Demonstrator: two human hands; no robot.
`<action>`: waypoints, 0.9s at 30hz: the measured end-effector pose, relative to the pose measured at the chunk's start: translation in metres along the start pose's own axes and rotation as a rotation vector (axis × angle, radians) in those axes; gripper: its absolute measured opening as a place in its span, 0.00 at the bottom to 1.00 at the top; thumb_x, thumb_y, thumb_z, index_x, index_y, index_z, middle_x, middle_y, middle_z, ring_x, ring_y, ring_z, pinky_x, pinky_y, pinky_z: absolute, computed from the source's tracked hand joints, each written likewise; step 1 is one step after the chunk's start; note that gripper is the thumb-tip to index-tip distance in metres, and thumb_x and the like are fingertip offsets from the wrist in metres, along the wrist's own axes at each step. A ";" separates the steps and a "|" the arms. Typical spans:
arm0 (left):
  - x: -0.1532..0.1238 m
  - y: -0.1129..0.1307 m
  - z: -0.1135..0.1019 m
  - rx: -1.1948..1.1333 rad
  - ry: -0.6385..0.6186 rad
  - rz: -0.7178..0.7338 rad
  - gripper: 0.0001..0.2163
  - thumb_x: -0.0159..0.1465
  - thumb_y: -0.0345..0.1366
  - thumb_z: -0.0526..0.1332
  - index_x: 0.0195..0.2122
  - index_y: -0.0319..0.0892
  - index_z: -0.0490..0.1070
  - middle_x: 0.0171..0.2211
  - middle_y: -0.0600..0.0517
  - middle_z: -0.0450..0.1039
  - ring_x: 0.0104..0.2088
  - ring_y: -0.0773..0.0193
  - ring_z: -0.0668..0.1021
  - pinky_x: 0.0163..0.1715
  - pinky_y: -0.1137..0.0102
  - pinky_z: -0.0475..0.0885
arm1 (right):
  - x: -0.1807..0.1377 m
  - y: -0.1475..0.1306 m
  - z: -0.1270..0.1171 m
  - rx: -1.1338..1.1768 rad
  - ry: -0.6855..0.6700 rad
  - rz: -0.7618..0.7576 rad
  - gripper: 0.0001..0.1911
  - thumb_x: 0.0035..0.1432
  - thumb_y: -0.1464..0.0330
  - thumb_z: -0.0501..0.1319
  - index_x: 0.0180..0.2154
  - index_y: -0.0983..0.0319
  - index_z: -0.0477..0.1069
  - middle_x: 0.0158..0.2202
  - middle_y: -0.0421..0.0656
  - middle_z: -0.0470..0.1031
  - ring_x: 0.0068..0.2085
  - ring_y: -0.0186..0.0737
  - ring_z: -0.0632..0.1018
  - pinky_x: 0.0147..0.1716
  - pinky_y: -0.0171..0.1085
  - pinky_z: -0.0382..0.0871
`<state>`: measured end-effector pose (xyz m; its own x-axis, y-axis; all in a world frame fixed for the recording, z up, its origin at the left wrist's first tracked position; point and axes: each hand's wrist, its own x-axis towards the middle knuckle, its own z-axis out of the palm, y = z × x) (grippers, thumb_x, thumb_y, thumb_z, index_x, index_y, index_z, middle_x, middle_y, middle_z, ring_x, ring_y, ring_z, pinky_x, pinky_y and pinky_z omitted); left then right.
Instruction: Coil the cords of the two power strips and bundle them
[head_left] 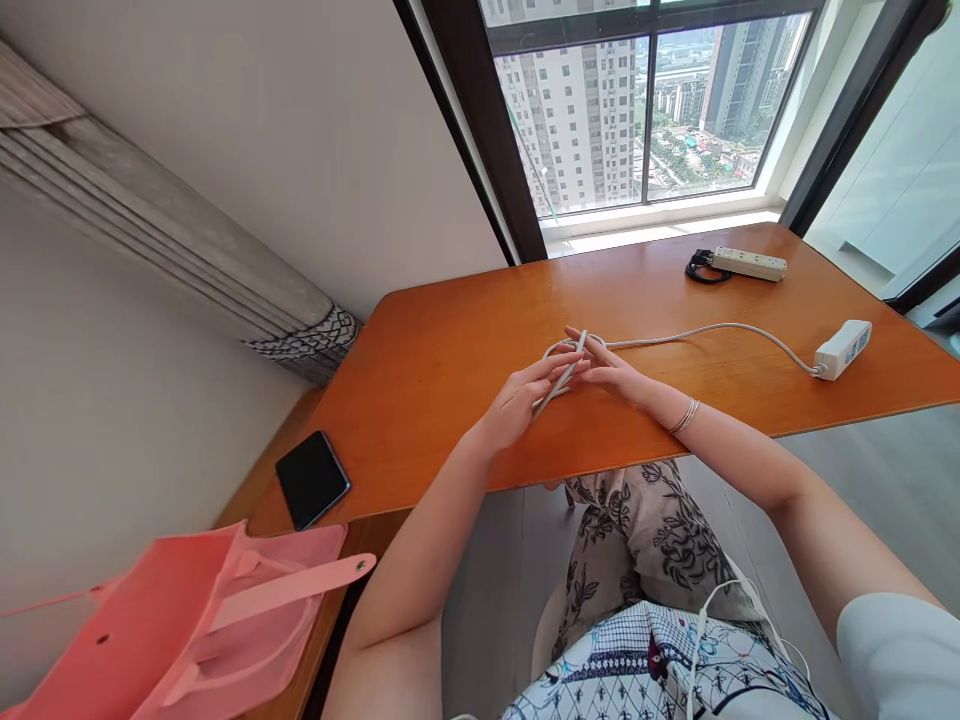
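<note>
Both my hands meet over the middle of the orange wooden table (pixel 450 340). My left hand (pixel 521 398) and my right hand (pixel 611 368) pinch a folded bundle of white cable (pixel 568 372), fingers closed on its loops. The free length of the cable (pixel 720 328) runs right along the tabletop to a white power strip (pixel 843 349) near the right edge. A bangle sits on my right wrist.
A second white power strip (pixel 748 263) with a coiled black cord lies at the far side by the window. A black phone (pixel 312 479) rests on the near left corner, and a pink bag (pixel 202 620) sits below it. Wall and curtain stand to the left.
</note>
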<state>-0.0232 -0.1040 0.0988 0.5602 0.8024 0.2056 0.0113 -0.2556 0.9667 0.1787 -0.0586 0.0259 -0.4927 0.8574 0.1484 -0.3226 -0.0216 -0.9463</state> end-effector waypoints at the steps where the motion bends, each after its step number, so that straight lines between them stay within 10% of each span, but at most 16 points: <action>1: 0.001 0.000 -0.002 -0.022 0.007 -0.044 0.22 0.62 0.38 0.60 0.57 0.49 0.79 0.55 0.46 0.81 0.58 0.47 0.80 0.55 0.54 0.77 | 0.000 -0.003 0.000 0.042 -0.005 0.016 0.44 0.52 0.63 0.67 0.69 0.51 0.59 0.68 0.47 0.66 0.62 0.49 0.75 0.55 0.47 0.76; 4: 0.001 -0.001 -0.004 -0.018 -0.007 -0.137 0.23 0.60 0.36 0.60 0.57 0.50 0.79 0.56 0.45 0.80 0.45 0.50 0.85 0.40 0.60 0.81 | -0.003 -0.016 0.002 0.129 -0.025 0.054 0.35 0.56 0.59 0.61 0.66 0.55 0.63 0.65 0.50 0.70 0.57 0.49 0.79 0.52 0.49 0.77; 8: 0.002 -0.002 0.003 0.004 0.056 -0.106 0.17 0.60 0.35 0.63 0.49 0.46 0.82 0.49 0.45 0.83 0.44 0.52 0.85 0.48 0.56 0.80 | -0.009 -0.032 0.005 0.159 -0.034 0.077 0.18 0.64 0.54 0.54 0.47 0.58 0.70 0.58 0.53 0.76 0.53 0.49 0.80 0.52 0.52 0.76; 15: 0.010 -0.008 -0.006 -0.033 0.535 0.064 0.13 0.56 0.36 0.71 0.44 0.42 0.79 0.47 0.44 0.83 0.46 0.53 0.85 0.52 0.55 0.80 | -0.010 -0.041 0.005 0.231 -0.035 0.176 0.19 0.70 0.61 0.49 0.26 0.59 0.60 0.48 0.50 0.81 0.48 0.46 0.81 0.49 0.48 0.75; 22: 0.015 -0.029 -0.077 0.078 1.182 0.373 0.06 0.60 0.24 0.59 0.34 0.43 0.68 0.44 0.49 0.81 0.42 0.66 0.84 0.48 0.65 0.80 | -0.001 -0.021 -0.003 0.018 0.113 0.063 0.10 0.51 0.63 0.65 0.35 0.61 0.76 0.54 0.47 0.78 0.44 0.41 0.80 0.45 0.38 0.71; 27: 0.009 -0.049 -0.133 0.074 1.441 0.438 0.13 0.57 0.18 0.53 0.32 0.45 0.61 0.49 0.51 0.77 0.45 0.64 0.83 0.57 0.53 0.75 | 0.001 -0.010 -0.002 -0.058 0.240 0.047 0.18 0.46 0.68 0.64 0.42 0.58 0.76 0.54 0.42 0.76 0.41 0.37 0.79 0.42 0.37 0.71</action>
<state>-0.1286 -0.0126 0.0739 -0.7385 0.4741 0.4794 0.1290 -0.5986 0.7906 0.1835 -0.0564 0.0351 -0.2982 0.9538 0.0379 -0.2532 -0.0407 -0.9666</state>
